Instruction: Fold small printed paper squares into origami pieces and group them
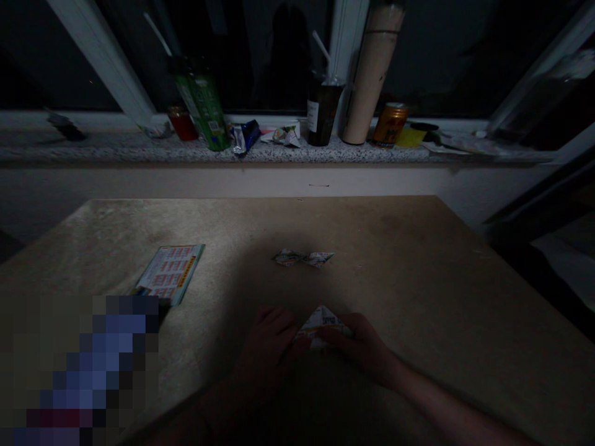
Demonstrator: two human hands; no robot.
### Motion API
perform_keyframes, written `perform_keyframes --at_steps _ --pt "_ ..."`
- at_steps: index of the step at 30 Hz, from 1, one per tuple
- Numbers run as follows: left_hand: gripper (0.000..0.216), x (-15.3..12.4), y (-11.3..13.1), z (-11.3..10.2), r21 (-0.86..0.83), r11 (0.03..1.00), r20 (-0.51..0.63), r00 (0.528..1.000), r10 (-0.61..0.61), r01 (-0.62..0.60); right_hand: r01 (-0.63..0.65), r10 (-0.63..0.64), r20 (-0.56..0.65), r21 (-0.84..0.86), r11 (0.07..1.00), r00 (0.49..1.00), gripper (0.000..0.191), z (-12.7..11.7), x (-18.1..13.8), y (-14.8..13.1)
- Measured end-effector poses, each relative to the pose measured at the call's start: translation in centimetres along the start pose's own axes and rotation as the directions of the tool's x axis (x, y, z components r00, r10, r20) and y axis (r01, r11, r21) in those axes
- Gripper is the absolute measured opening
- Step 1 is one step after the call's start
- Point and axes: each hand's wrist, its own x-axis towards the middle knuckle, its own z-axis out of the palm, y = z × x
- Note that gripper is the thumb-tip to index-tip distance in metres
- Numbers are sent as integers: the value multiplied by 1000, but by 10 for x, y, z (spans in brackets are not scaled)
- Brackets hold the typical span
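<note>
Both of my hands rest on a small folded paper triangle (320, 321) near the front edge of the tan table (418, 272). My left hand (269, 341) presses on its left side with curled fingers. My right hand (360, 344) pinches its right side. A little further back lies a finished folded paper piece (303, 257), shaped like a bow, untouched. The light is dim and the fingertips are hard to make out.
A printed leaflet (171, 272) lies on the table to the left. On the stone window sill behind stand a green bottle (203, 105), a red jar (182, 122), a dark bottle (321, 111), a tall beige cylinder (372, 74), a gold can (390, 124) and crumpled wrappers (264, 135).
</note>
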Motion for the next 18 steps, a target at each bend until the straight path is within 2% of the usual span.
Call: perform_keyframes --at_steps 9,18 --pt "34 0 -2 -1 -164 986 51 997 49 -40 13 -13 36 -6 1000 999 44 0 0 -2" --pt "38 1 2 -6 -353 936 68 997 36 -10 18 -26 138 56 998 990 40 1 -1 -2"
